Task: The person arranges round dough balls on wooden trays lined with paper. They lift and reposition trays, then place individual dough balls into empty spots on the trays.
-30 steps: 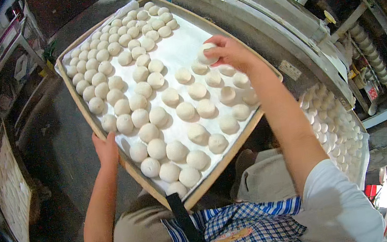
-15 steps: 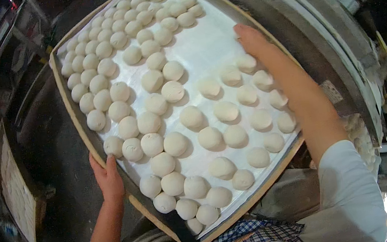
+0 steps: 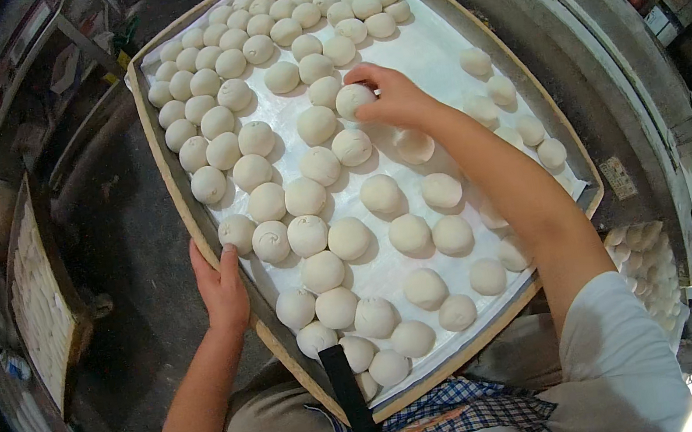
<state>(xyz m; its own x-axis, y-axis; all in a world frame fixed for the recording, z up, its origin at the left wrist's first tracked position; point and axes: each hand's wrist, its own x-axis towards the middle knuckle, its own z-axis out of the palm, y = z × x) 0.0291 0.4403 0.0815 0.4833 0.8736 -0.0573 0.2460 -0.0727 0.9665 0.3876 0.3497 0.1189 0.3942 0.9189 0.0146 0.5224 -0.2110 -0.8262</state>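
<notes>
A large wooden-rimmed tray lined with white cloth is in front of me, tilted across the view. Many round white dough balls lie on it, packed closely at the far left and more loosely toward the right. Near the middle, my right hand pinches a dough ball between thumb and fingers; I cannot tell if the ball is lifted. My left hand grips the tray's left rim, thumb on top and fingers on the outer side. My right forearm hides part of the loose balls.
A second tray with pale pieces stands lower at the left, near a shelf frame. More pale pieces lie beyond the tray's near right corner. A black strap crosses the near rim. A grey ledge runs along the right.
My right hand has moved from the tray's right side leftward to the middle and closed on a dough ball. The tray appears slightly farther right in view; my left hand still holds its rim.
</notes>
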